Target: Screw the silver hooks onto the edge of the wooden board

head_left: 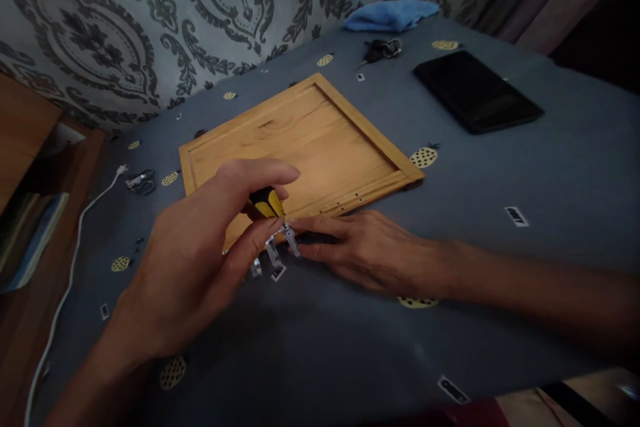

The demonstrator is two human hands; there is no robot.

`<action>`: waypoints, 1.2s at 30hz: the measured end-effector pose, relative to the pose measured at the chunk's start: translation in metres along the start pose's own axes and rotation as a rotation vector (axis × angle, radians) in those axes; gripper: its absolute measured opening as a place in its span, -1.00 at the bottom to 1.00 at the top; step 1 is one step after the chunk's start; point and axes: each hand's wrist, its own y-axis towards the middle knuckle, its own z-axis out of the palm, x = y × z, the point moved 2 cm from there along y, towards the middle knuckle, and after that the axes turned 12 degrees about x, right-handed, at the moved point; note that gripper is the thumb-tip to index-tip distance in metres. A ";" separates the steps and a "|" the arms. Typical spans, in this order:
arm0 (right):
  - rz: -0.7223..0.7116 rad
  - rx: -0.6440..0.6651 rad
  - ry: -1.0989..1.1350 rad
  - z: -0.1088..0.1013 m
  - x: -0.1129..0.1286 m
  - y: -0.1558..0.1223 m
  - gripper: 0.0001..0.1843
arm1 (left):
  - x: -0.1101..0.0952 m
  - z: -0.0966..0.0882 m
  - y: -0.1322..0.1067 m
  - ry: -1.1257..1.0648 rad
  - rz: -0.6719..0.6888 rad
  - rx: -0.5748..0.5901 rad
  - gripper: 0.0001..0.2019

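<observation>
A square wooden panel with a raised frame (320, 140) lies on a grey patterned cloth. My left hand (200, 260) is closed around a screwdriver with a black-and-yellow handle (267, 202), held over the panel's near edge. My right hand (365, 247) rests on the cloth, its fingertips pinching a small metal bracket (290, 239) against that edge. Two more small metal brackets (267, 260) lie on the cloth just below.
A black tablet (475, 93) lies at the far right, a blue cloth (390, 13) and a dark bunch of keys (380, 50) at the back. A white cable (75, 240) runs down the left side beside a wooden shelf with books (25, 227).
</observation>
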 end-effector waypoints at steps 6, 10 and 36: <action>-0.027 -0.038 0.012 0.002 -0.001 -0.002 -0.54 | -0.001 -0.004 -0.003 0.028 0.063 0.105 -0.62; -0.013 -0.026 0.010 0.000 -0.001 -0.002 -0.55 | -0.001 -0.004 -0.001 0.037 0.071 0.104 -0.61; -0.012 -0.018 -0.018 -0.002 0.000 0.001 -0.59 | -0.001 0.002 0.004 0.164 0.108 -0.080 -0.69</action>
